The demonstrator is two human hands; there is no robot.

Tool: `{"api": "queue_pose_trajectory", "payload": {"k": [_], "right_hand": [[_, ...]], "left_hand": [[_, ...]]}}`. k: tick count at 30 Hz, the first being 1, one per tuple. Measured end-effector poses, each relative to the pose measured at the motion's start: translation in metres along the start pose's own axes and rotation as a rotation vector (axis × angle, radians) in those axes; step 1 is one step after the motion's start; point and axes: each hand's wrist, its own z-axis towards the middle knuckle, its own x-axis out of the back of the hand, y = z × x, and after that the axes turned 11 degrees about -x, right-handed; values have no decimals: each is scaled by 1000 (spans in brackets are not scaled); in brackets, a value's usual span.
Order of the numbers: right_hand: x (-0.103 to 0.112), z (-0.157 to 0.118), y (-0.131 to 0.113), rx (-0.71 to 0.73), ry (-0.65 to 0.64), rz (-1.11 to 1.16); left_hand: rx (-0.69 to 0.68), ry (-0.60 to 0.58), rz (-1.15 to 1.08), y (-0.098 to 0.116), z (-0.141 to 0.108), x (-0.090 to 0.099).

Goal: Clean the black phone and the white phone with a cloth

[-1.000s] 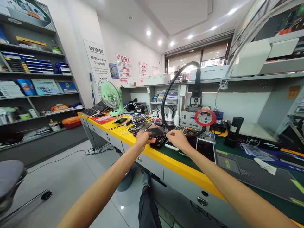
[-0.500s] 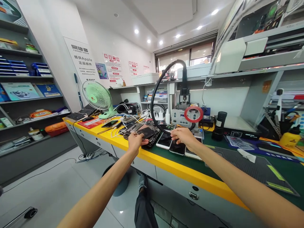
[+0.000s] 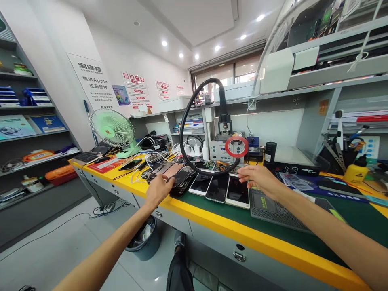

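Beneath a white rectangular wall sign (image 3: pixel 95 81) reading "提供Apple 正品部件", three flat, black-screened phones (image 3: pixel 217 188) lie side by side on a yellow-edged green workbench (image 3: pixel 212 221); the left hand (image 3: pixel 158 190) reaches onto one adjacent dark, layered pile of phone parts (image 3: pixel 183 181), grip unclear, while the empty right hand (image 3: pixel 259 180) hovers, fingers parted, near the rightmost phone
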Motion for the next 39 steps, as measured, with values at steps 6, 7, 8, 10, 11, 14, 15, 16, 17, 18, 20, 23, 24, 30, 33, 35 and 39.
{"api": "queue_pose_trajectory", "payload": {"k": [6, 7, 8, 10, 11, 14, 15, 16, 17, 18, 20, 23, 24, 30, 33, 35, 39], "right_hand": [[19, -5, 3, -12, 37, 89], [19, -7, 3, -12, 36, 89], [18, -8, 3, -14, 35, 87], [16, -11, 3, -16, 33, 81], [15, -12, 3, -13, 32, 80], [12, -15, 3, 3, 19, 76], [11, -16, 3, 6, 16, 77], [11, -16, 4, 5, 16, 76], [10, -16, 5, 2, 15, 73], [10, -15, 6, -2, 14, 72], [9, -14, 8, -6, 11, 68], [10, -13, 10, 4, 9, 63], [11, -14, 10, 10, 15, 61], [15, -15, 6, 27, 62, 38], [15, -16, 3, 31, 78, 42], [14, -18, 1, 37, 83, 18], [15, -20, -2, 54, 118, -74]], "left_hand": [[-504, -76, 441, 13, 1, -3], [-530, -108, 496, 14, 2, -6], [-523, -124, 524, 16, 3, -8], [-499, -126, 552, 18, 3, -12], [-493, -120, 573, 20, 2, -13], [-487, -99, 634, 25, -1, -15], [-488, -94, 650, 27, -2, -15], [-490, -90, 663, 28, -3, -16], [-494, -85, 672, 29, -4, -17], [-499, -81, 677, 30, -4, -19], [-520, -80, 671, 30, -4, -23], [-571, -106, 629, 26, -1, -29], [-589, -117, 613, 24, 1, -31], [-631, -133, 569, 18, 6, -39], [-622, -121, 570, 18, 6, -40], [-607, -107, 575, 18, 7, -40], [-575, -69, 586, 20, 7, -41]]}}
